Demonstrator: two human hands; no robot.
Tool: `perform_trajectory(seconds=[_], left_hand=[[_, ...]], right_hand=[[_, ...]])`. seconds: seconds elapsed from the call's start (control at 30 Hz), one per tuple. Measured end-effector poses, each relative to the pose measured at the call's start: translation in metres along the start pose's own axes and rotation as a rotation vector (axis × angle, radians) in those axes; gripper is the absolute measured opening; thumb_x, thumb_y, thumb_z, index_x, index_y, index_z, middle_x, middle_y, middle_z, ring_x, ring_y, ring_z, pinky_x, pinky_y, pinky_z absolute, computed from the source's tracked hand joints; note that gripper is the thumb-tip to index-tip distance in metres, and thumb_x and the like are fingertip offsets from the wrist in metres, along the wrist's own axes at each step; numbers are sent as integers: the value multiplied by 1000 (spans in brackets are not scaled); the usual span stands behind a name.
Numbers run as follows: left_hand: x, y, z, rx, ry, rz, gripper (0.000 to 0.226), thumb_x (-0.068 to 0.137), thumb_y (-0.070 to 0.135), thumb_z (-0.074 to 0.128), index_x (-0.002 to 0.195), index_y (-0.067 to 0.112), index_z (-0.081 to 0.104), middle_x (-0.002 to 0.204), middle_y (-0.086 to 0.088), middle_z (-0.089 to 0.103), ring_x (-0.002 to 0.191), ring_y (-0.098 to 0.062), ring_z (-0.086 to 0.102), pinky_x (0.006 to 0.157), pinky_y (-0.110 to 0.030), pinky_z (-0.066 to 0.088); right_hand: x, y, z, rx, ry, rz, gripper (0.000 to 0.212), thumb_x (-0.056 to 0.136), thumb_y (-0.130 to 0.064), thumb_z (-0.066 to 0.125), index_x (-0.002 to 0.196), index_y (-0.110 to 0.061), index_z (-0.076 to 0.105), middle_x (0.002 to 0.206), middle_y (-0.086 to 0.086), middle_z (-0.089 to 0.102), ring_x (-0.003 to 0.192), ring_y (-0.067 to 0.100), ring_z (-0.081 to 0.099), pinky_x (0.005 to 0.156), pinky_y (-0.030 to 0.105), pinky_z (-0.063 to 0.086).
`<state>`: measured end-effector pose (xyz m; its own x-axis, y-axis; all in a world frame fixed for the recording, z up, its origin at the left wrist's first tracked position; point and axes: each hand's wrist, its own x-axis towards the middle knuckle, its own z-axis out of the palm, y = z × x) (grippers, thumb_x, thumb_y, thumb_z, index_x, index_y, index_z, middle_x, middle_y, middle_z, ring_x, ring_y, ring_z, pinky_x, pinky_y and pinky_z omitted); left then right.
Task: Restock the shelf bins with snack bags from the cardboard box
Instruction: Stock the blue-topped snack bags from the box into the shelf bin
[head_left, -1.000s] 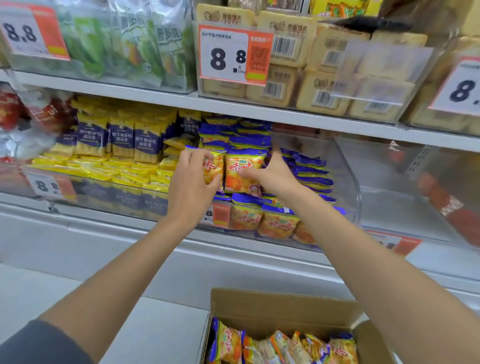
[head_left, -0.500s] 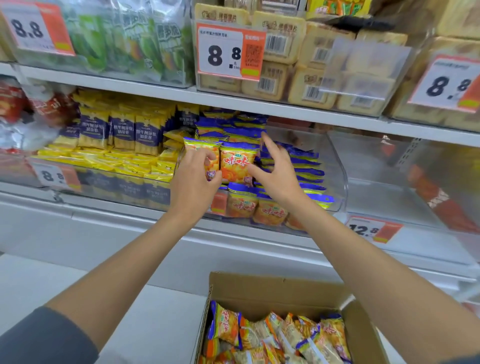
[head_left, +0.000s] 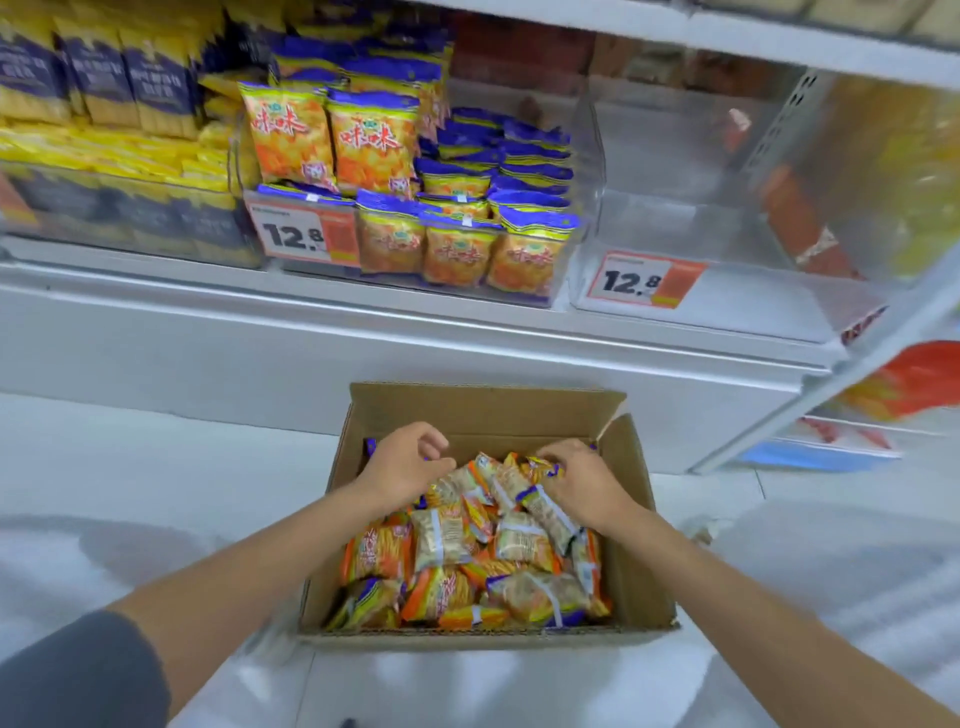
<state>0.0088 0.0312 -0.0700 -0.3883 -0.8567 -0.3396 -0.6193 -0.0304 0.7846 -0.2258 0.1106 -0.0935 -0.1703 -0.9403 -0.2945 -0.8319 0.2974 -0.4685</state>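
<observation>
An open cardboard box (head_left: 483, 410) stands on the floor below the shelf, filled with several orange and purple snack bags (head_left: 441, 540). My left hand (head_left: 405, 462) hovers over the far left of the box, its fingers loosely curled just above the bags and holding nothing. At the far right of the box, my right hand (head_left: 582, 483) curls its fingers round a snack bag (head_left: 540, 467). Above, the clear shelf bin (head_left: 587, 156) holds rows of the same bags, with two upright bags (head_left: 332, 140) at its left.
A second clear bin (head_left: 675, 171) to the right has no bags in it. Price tags reading 12.8 (head_left: 306, 236) hang on the bin fronts. Yellow and navy packs (head_left: 104, 78) fill the left bin. A white shelf base (head_left: 208, 353) runs behind the box.
Both hands left the two upright bags in the shelf bin and dropped down into the cardboard box. My view tilted down from the shelf to the box.
</observation>
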Motion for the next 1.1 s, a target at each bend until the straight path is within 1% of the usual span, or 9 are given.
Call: perform_trajectory(seconds=[0.13, 0.27, 0.5, 0.6, 0.67, 0.77, 0.83, 0.97, 1.1], left_hand=[[5, -19, 7, -13, -50, -56, 18, 84, 19, 74, 98, 14, 64, 91, 0, 62, 88, -14, 61, 73, -20, 47], [7, -31, 13, -22, -78, -112, 13, 86, 13, 71, 96, 16, 63, 97, -4, 63, 87, -13, 61, 79, -31, 51], [-3, -25, 27, 65, -220, -64, 59, 84, 9, 73, 134, 24, 46, 141, -2, 44, 112, -14, 54, 81, -26, 52], [-7, -11, 26, 84, -269, 74, 99, 76, 19, 82, 150, 38, 20, 158, 13, 18, 140, -10, 29, 102, -38, 47], [-8, -3, 25, 3, -253, 139, 85, 79, 19, 80, 147, 35, 32, 154, 2, 32, 133, -9, 40, 102, -33, 46], [-12, 7, 16, -121, -206, 51, 39, 87, 35, 69, 123, 25, 57, 116, -1, 66, 100, -10, 63, 85, -29, 51], [-13, 9, 9, -70, -222, -59, 60, 82, 70, 53, 113, 19, 65, 103, -2, 71, 96, -14, 66, 90, -35, 52], [-17, 12, 6, -130, -298, -140, 72, 74, 81, 38, 110, 26, 67, 106, 6, 72, 104, -13, 65, 101, -38, 46], [-15, 3, 13, -230, -372, -189, 47, 80, 51, 70, 121, 30, 61, 116, 7, 69, 109, -12, 64, 98, -39, 50]], right_hand=[[13, 40, 30, -117, -199, 152, 67, 91, -19, 60, 150, -20, 30, 153, 15, 30, 143, 31, 24, 115, 36, 26], [16, 45, 45, -101, -213, 107, 65, 84, 7, 56, 143, -19, 44, 149, 17, 28, 141, 32, 27, 112, 33, 31], [20, 10, 16, 612, -19, 348, 44, 80, 8, 62, 121, -10, 62, 76, 6, 55, 53, 16, 45, 50, 27, 39], [14, -18, -7, 1155, -151, 489, 41, 85, 4, 64, 125, -1, 58, 87, 15, 60, 61, 16, 49, 59, 26, 46], [7, -32, -18, 1250, -332, 453, 35, 93, -10, 61, 125, 4, 57, 99, 17, 59, 76, 22, 54, 72, 31, 47], [-3, -43, -25, 1033, -433, 340, 48, 98, -47, 48, 130, -13, 57, 130, 9, 54, 107, 25, 56, 90, 36, 50], [-8, -46, -26, 804, -376, 187, 62, 94, -61, 39, 145, -25, 42, 151, -4, 38, 135, 18, 38, 111, 42, 36], [-14, -51, -22, 872, -380, -9, 40, 93, -35, 60, 132, -26, 51, 131, -2, 60, 119, 14, 59, 103, 36, 48], [-12, -44, -12, 922, -347, 29, 42, 92, -18, 64, 131, -13, 50, 120, 5, 66, 110, 21, 65, 95, 35, 54]])
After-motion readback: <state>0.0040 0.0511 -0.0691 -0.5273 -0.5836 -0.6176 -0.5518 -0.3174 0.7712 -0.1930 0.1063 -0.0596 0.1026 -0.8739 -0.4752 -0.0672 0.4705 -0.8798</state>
